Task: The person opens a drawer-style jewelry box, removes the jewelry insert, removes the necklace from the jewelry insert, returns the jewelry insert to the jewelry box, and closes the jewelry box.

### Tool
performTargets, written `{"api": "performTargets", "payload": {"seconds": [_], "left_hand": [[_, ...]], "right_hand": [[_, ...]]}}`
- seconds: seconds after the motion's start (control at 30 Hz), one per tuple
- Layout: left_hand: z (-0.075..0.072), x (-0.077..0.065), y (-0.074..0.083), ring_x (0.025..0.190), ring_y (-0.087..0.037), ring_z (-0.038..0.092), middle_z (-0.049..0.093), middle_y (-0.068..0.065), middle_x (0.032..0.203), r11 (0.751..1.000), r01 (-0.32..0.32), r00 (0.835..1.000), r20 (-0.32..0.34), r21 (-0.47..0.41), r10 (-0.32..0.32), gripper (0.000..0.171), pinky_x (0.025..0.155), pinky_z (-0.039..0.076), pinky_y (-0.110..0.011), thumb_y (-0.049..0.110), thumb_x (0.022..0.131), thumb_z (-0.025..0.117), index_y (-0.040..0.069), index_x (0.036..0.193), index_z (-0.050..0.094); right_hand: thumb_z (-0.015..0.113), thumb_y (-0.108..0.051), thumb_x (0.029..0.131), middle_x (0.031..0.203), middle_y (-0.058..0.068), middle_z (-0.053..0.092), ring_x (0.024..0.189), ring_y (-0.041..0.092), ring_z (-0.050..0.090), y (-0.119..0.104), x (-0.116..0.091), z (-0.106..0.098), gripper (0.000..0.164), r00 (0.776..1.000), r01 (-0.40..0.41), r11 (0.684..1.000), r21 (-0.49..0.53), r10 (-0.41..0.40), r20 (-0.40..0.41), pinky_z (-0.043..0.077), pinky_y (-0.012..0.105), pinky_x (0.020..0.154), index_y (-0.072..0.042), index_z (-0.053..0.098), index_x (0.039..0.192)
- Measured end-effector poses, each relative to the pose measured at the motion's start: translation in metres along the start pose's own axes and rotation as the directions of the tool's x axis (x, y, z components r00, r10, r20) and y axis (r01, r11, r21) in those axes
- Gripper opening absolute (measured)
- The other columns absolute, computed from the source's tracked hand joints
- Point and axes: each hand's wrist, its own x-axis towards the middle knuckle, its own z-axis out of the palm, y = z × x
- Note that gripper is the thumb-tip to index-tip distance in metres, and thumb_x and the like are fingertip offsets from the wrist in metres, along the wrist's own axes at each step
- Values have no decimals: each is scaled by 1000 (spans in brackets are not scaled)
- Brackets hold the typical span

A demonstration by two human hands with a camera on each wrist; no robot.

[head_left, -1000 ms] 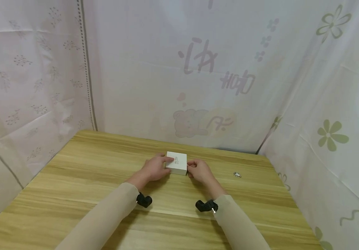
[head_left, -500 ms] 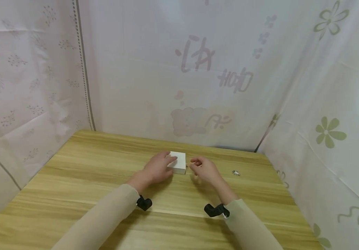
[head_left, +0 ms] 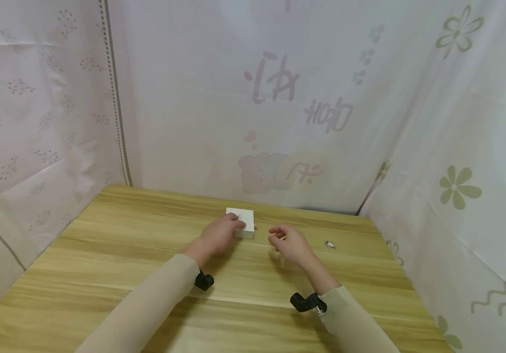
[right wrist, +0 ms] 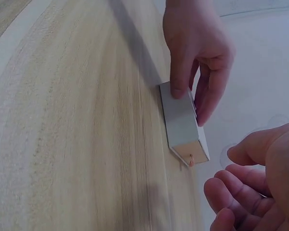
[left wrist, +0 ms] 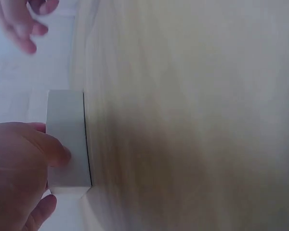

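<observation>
A small white box (head_left: pixel 247 223) with faint print on its lid lies flat toward the back of the wooden table. My left hand (head_left: pixel 219 234) holds it from the left; in the left wrist view the thumb (left wrist: pixel 58 151) presses its front side. A tan end face (right wrist: pixel 190 151) with a small orange-pink loop (right wrist: pixel 191 160) shows in the right wrist view. My right hand (head_left: pixel 291 242) hovers to the right of the box, apart from it. Its fingers (right wrist: pixel 241 187) are loosely curled, and nothing shows between them.
A small silvery object (head_left: pixel 330 244), too small to identify, lies on the table (head_left: pixel 244 304) right of my right hand. Pale patterned curtains (head_left: pixel 182 98) hang behind the table and along both sides.
My right hand has drawn away from the box's right side, where its fingers were touching. The box has shifted slightly back and left with my left hand on it.
</observation>
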Motion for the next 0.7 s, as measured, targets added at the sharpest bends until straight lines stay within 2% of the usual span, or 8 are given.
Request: {"api": "performTargets", "payload": {"seconds": [0.2, 0.4, 0.7], "left_hand": [[-5, 14, -13, 142, -33, 64, 62, -12, 154, 998, 65, 998, 17, -13, -65, 50, 93, 62, -44, -10, 101, 57, 16, 141, 72], [-5, 26, -21, 139, -33, 65, 63, -13, 151, 996, 90, 996, 1, 9, -90, 51, 105, 60, -46, -14, 101, 55, 15, 140, 71], [-5, 35, -27, 136, -34, 67, 61, -13, 151, 991, 129, 992, 0, 18, -129, 52, 108, 59, -46, -14, 104, 53, 15, 144, 69]], "right_hand": [[68, -21, 108, 114, 10, 76, 81, 17, 72, 1, 2, 2, 32, 1000, 11, 1000, -18, -11, 5, 56, 32, 69, -4, 73, 135], [68, -20, 108, 114, 10, 76, 80, 16, 71, -2, 1, 4, 30, 1000, 15, 1000, -16, -15, 13, 56, 32, 68, -4, 73, 132], [67, -20, 107, 112, 9, 75, 80, 15, 70, 0, 3, 7, 29, 1000, 19, 1000, -10, -19, 17, 55, 31, 66, -4, 73, 131]]}}
